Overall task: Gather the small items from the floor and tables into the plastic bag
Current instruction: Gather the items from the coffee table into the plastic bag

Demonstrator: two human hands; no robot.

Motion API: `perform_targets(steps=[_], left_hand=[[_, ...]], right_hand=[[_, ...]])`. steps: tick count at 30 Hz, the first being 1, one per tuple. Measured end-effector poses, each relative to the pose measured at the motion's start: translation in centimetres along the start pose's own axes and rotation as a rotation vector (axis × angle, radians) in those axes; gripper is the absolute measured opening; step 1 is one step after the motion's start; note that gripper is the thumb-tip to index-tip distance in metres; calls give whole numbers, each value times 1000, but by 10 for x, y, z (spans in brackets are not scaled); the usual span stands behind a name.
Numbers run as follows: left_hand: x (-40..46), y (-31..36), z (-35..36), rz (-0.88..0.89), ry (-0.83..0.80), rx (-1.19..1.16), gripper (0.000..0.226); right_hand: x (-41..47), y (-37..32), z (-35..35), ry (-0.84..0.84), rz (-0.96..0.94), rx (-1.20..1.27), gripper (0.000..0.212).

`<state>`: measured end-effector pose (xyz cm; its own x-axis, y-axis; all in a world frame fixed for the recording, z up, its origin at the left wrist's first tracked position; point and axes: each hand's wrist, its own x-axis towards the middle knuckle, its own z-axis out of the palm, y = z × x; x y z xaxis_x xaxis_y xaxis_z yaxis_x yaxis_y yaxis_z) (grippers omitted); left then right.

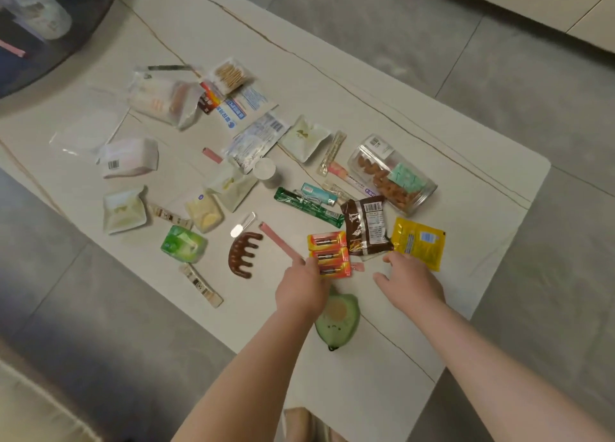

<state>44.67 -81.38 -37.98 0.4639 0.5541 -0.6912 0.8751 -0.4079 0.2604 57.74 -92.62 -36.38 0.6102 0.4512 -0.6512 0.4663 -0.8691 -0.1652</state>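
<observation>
Person leans over a pale marble-look table (382,391), both bare arms reaching out. Nearest, just behind and between the two hands: avocado plush (337,321), partly under the left wrist.

Left hand (301,291): fingers on the near end of the orange-red battery pack (329,253), index finger stretched forward along the pack's left edge, by the pink strip (278,241). Whether it pinches the pack or only touches it, cannot tell. Right hand (411,281): fingers spread and relaxed, holding nothing, tips touching or just short of the near corner of the yellow sachet (419,243) and the brown snack packet (366,228).

Left of the left hand: brown hair claw clip (241,253), beige stick sachet (200,285), green tissue pack (183,243).

Just beyond the grip: green stick packet (307,206), teal lighter (317,194), clear tub of nuts (392,175) lying on its side beyond the right hand.

Further out: small white cup (265,172), white pillow packs (124,208), barcoded white pouches (258,138), white tissue pack (129,157).

Farthest, left of the grip: cotton swab box (233,75), frosted zip bag (164,100) with things inside. A clear flat plastic bag (86,132) lies far left, well apart from both hands; can't tell if it's the collecting bag.

Grey tile floor (499,75) around the table.
</observation>
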Motion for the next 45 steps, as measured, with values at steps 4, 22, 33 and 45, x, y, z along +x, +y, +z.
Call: perform_targets(steps=[4,22,33,45], left_hand=[[27,9,7,-37,42,-1,37],[66,11,18,-169,151,-41,64],[47,-5,11,-161,119,-367,39],[-54,-44,-52,-257,203,-648,21]], right_hand=[[22,-8,1,49,-10,17,44],[71,-41,24,274,129,12,83],[47,-46,15,187,78,52,56],[-46,-61,-27,13,-195,230,38]])
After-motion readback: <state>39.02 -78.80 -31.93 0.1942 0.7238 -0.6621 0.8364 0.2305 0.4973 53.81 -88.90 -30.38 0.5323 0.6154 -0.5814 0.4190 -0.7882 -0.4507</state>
